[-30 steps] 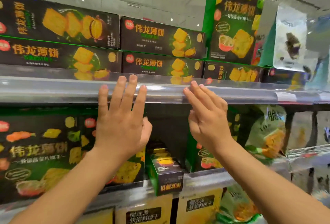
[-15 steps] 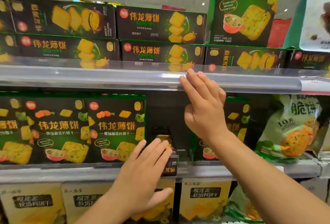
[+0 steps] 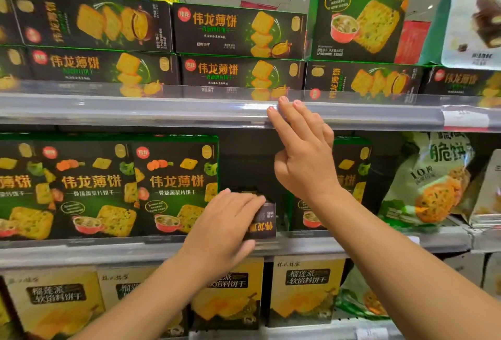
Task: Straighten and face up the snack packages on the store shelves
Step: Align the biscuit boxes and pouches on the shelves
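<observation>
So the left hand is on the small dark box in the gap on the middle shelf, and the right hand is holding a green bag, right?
Not quite. The head view shows the right hand holding nothing: its fingertips rest on the upper shelf's edge rail. The left hand is indeed on the small dark box in the middle shelf's gap.

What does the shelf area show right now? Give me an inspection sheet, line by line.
Surface: middle shelf with a gap between the upright boxes.
Job's things: small dark box end-on in the gap, its print upside down; green-black boxes face front.
Clutter: pale green bag at right.
Hands: left hand grips the small dark box; right hand has fingertips on the upper shelf rail.
Cables: nothing seen.
Surroundings: yellow boxes below; stacked flat boxes above.
</observation>
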`<state>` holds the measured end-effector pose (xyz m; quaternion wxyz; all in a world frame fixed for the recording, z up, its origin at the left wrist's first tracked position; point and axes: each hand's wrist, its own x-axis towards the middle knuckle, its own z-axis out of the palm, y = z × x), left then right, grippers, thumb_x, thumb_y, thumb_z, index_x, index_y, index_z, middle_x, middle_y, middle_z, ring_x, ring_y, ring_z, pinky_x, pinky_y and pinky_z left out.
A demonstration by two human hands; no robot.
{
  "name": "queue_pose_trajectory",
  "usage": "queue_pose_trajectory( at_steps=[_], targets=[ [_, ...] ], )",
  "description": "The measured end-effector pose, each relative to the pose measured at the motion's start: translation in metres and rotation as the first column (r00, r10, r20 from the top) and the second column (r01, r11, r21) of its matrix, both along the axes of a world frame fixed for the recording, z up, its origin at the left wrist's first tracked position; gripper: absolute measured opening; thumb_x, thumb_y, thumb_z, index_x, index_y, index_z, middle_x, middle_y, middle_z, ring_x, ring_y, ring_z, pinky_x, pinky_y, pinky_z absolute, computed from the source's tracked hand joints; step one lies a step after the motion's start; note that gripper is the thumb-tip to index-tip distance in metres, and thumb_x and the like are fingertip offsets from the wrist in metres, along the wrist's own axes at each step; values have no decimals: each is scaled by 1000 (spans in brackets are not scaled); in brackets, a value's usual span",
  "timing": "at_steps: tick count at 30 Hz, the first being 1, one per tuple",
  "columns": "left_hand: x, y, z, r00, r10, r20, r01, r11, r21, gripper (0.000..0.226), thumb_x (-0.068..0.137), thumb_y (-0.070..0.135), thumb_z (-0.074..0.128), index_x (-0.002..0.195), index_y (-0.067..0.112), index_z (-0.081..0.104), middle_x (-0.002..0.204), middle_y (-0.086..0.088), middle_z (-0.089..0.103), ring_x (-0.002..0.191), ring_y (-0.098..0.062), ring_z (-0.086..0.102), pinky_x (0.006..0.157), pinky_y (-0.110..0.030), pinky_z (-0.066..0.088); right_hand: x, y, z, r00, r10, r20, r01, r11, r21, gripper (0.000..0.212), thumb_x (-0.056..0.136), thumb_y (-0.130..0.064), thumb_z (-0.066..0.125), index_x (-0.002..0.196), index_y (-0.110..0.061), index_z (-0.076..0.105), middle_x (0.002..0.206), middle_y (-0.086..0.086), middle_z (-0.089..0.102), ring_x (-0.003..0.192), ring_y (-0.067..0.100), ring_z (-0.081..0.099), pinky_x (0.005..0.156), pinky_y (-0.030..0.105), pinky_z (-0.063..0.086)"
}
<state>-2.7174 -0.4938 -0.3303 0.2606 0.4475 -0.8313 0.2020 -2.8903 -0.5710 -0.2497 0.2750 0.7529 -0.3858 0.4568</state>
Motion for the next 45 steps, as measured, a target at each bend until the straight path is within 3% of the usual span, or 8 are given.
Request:
queue_pose_trajectory(
  at_steps=[9, 15, 19, 25, 29, 34, 38, 45],
  targets=[
    [21, 8, 104, 799, -221, -559, 248, 968, -28, 57, 76, 50, 67, 129, 37, 48, 106, 35, 58, 100, 10, 54, 80, -3, 42, -9, 18, 14, 996, 4, -88, 9, 989, 148, 79, 69, -5, 48, 146, -20, 42, 157, 2, 33, 146, 23, 23, 111, 33, 15],
    [45, -6, 174, 501, -285, -817, 337, 934, -119, 42, 65, 55, 69, 103, 38, 66, 98, 16, 69, 90, -4, 67, 73, -25, 55, -36, 29, 48, 976, 86, -202, -24, 957, 290, 67, 77, -5, 56, 141, -22, 49, 155, -5, 36, 144, 18, 26, 111, 34, 16],
    [59, -25, 198, 370, -321, -872, 427, 892, -148, 27, 60, 48, 70, 84, 36, 75, 83, 8, 72, 77, -10, 68, 64, -27, 56, -68, 29, 93, 997, 33, -74, -16, 977, 214, 51, 80, -7, 64, 130, -15, 59, 142, 2, 51, 135, 22, 41, 111, 38, 27],
    [70, -44, 197, 326, -325, -888, 504, 854, -127, 24, 61, 36, 71, 81, 26, 77, 71, 2, 73, 62, -10, 67, 53, -21, 54, -113, 2, 176, 900, -62, 432, -17, 984, 176, 52, 83, -20, 65, 132, -13, 51, 117, 5, 57, 96, 9, 56, 81, 21, 41],
    [75, -48, 194, 369, -344, -863, 522, 846, -114, 39, 59, 42, 69, 89, 18, 75, 78, -4, 73, 67, -17, 67, 56, -25, 56, -121, -24, 202, 728, 23, 685, -297, 911, 285, 73, 82, -34, 75, 141, -15, 36, 104, -7, 54, 90, 2, 55, 64, 21, 44],
    [79, -45, 187, 405, -362, -840, 505, 854, -125, 39, 62, 43, 67, 91, 18, 75, 81, -5, 73, 70, -17, 68, 59, -26, 55, -123, -53, 212, 694, 104, 712, -488, 795, 360, 48, 81, -37, 76, 123, -21, 57, 113, -1, 69, 106, 20, 65, 85, 37, 52],
    [79, -43, 186, 439, -361, -823, 470, 873, -133, 43, 62, 45, 66, 93, 16, 73, 81, -5, 73, 70, -16, 68, 58, -26, 55, -121, -58, 212, 676, 83, 732, -491, 792, 363, 60, 76, -52, 76, 125, -25, 56, 117, -4, 65, 108, 19, 59, 76, 33, 46],
    [77, -41, 185, 421, -367, -830, 483, 865, -137, 48, 61, 44, 66, 95, 11, 70, 77, -3, 72, 67, -15, 67, 56, -24, 54, -124, -55, 217, 696, 75, 714, -491, 775, 397, 69, 75, -50, 77, 132, -21, 51, 127, 1, 62, 119, 26, 55, 104, 51, 40]
  ],
)
